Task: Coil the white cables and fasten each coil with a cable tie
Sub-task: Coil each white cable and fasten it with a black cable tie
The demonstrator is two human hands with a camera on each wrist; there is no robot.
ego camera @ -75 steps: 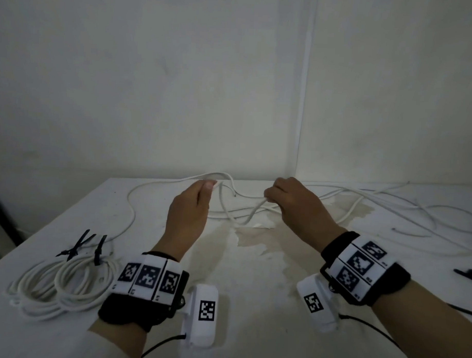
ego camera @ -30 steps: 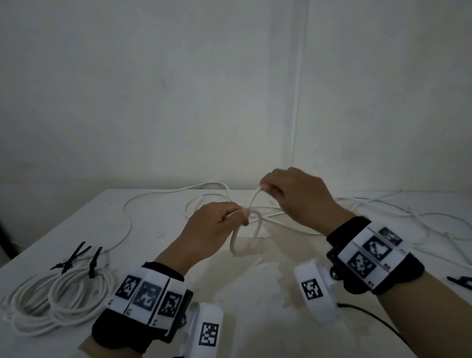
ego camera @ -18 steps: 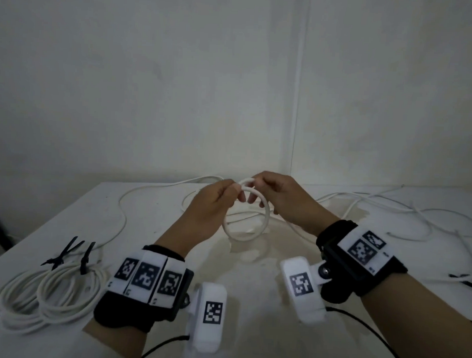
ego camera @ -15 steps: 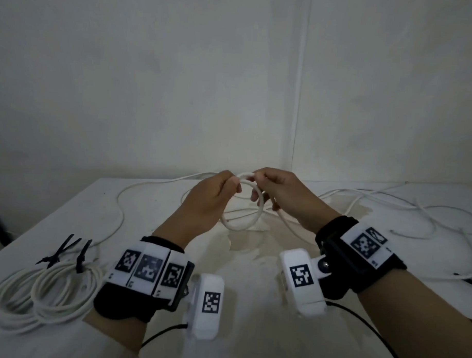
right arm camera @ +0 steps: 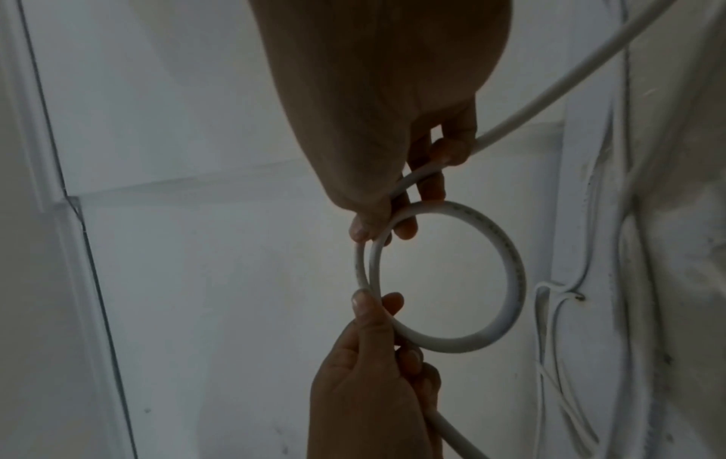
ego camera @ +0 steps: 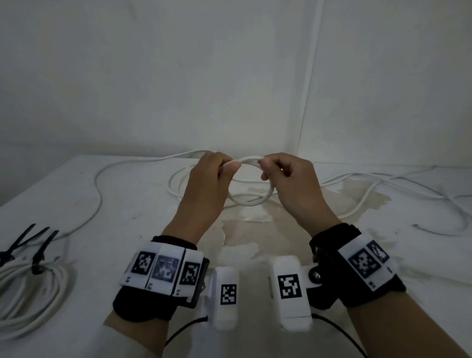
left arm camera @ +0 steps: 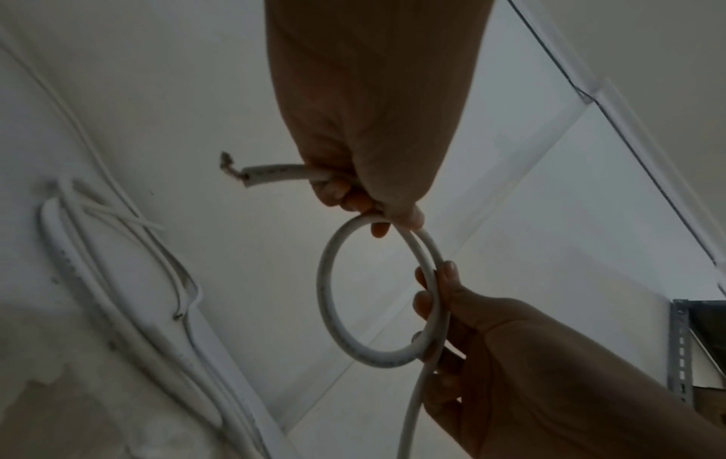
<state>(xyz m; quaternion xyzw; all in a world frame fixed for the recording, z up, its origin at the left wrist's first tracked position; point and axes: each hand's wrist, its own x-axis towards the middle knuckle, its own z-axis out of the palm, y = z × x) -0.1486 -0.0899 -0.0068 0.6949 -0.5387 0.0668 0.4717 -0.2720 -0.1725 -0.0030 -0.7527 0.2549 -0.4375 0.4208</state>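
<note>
Left hand [ego camera: 212,175] and right hand [ego camera: 285,178] both pinch the thin white cable's first small loop [ego camera: 251,198], held raised between them so it can't spring open.

No words or numbers are showing clearly enough to read: the white wrist bands [ego camera: 162,270] and the small white boxes [ego camera: 290,286] are only carrying black-and-white square code patterns, and the tiny grey printing along the thin white cable loop [right arm camera: 510,264] is looking too blurry.
</note>
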